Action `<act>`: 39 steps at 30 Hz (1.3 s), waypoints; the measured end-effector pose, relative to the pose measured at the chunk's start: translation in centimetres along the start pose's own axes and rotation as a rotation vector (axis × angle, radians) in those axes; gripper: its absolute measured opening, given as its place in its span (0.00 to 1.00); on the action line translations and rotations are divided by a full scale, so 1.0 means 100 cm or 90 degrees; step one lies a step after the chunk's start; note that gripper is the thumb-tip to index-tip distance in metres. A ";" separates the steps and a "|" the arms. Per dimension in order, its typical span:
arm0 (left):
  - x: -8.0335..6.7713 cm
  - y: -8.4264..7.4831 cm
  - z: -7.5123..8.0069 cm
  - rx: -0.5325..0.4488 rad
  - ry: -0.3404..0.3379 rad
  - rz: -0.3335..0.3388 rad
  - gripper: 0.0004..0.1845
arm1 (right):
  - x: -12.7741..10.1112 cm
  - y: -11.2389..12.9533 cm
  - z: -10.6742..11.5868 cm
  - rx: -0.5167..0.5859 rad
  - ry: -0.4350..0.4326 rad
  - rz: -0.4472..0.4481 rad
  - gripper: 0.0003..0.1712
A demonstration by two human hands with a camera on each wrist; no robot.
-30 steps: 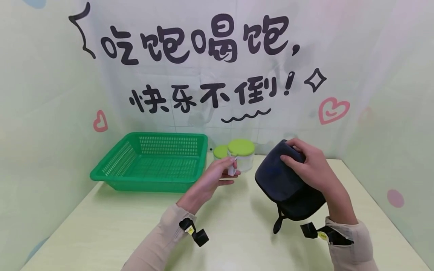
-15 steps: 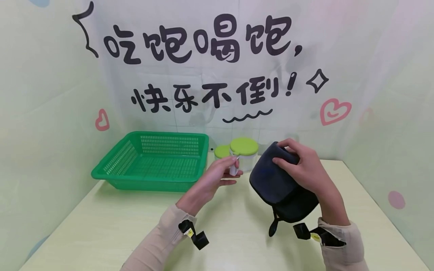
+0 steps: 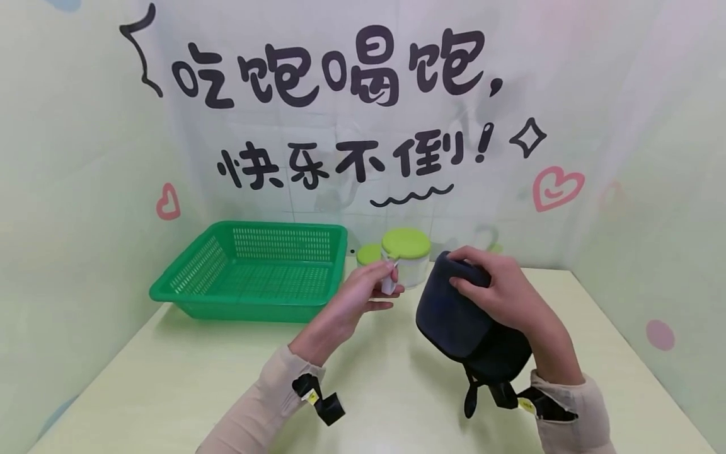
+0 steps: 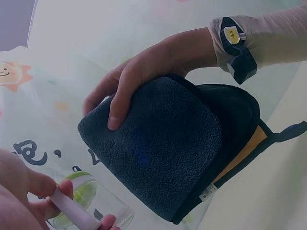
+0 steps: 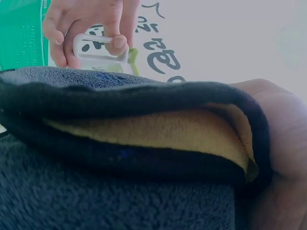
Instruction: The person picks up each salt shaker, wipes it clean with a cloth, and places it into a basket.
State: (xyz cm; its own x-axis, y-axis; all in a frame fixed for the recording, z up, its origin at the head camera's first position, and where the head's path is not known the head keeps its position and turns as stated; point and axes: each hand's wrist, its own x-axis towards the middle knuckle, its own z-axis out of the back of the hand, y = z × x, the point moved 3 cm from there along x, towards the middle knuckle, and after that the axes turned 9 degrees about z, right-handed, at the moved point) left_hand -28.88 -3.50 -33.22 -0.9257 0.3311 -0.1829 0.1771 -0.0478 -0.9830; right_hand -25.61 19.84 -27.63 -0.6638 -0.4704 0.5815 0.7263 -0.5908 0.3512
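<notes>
My left hand (image 3: 365, 287) grips the white handle (image 4: 76, 209) of a clear jar (image 4: 112, 203) with a green lid (image 3: 406, 243). The jar is near the back of the table. To its right, my right hand (image 3: 490, 280) holds a folded dark blue towel (image 3: 454, 315) above the table, thumb on the near face. The towel has black edging, a tan inner side (image 5: 158, 128) and a dangling loop (image 3: 470, 400). The left wrist view shows a small white label (image 4: 208, 191) on its edge. In the head view a gap separates towel and jar.
A green plastic basket (image 3: 249, 312) sits at the back left of the pale table (image 3: 363, 391). Behind the held jar is a second green lid (image 3: 368, 253), its body mostly hidden. A printed cloth backdrop (image 3: 317, 126) rises behind.
My right hand has moved left and down with the towel, nearer the jar. The left hand keeps its grip on the handle and has barely moved.
</notes>
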 end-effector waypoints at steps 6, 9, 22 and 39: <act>-0.005 -0.004 -0.004 0.005 0.000 0.000 0.16 | 0.003 0.005 -0.010 -0.010 0.029 0.019 0.16; -0.006 -0.004 -0.007 0.006 0.004 -0.003 0.17 | 0.004 0.007 -0.017 -0.019 0.046 0.028 0.16; -0.010 -0.004 -0.018 0.032 0.008 -0.011 0.16 | 0.008 0.012 -0.033 -0.052 0.084 0.050 0.17; -0.014 -0.009 -0.017 0.070 0.019 -0.029 0.17 | 0.008 0.004 -0.038 0.003 0.152 0.009 0.16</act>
State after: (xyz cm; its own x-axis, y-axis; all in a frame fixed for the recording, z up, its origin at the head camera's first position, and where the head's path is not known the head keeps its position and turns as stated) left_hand -27.14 -2.28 -32.01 -0.9216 0.3626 -0.1384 0.0951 -0.1345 -0.9863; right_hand -26.51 16.72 -29.86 -0.6767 -0.6202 0.3968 0.7361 -0.5807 0.3477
